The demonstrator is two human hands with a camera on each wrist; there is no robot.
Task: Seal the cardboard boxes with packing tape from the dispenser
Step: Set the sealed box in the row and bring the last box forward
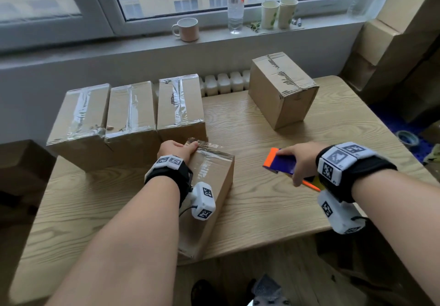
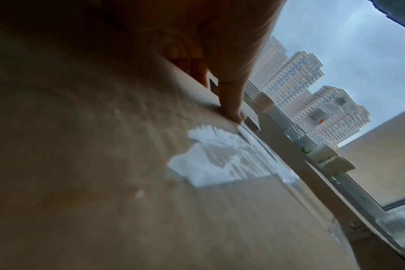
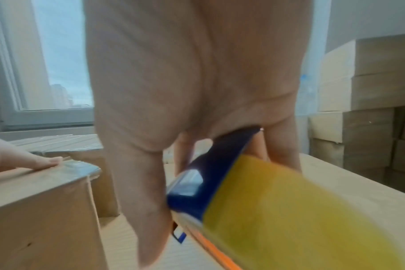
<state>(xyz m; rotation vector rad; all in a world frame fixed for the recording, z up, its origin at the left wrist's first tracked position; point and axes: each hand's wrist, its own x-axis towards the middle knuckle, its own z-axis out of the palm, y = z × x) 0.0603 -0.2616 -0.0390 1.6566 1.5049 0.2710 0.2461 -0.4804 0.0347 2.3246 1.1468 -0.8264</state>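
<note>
A cardboard box (image 1: 212,186) with clear tape (image 1: 209,155) along its top lies at the near middle of the wooden table (image 1: 262,210). My left hand (image 1: 177,149) holds its far left corner, with the thumb (image 2: 231,102) laid flat on the taped far edge (image 2: 220,160) and the other fingers bent over the side. My right hand (image 1: 300,160) grips a blue and orange tape dispenser (image 1: 281,163) just above the table, to the right of that box and apart from it. In the right wrist view the dispenser (image 3: 210,173) carries a yellowish tape roll (image 3: 301,210).
Three taped boxes (image 1: 131,113) stand in a row behind the left hand. A box without clear tape (image 1: 283,89) sits at the far right of the table. A mug (image 1: 188,29), a bottle (image 1: 235,3) and paper cups (image 1: 278,13) line the sill. Stacked cartons (image 1: 392,44) rise at the right.
</note>
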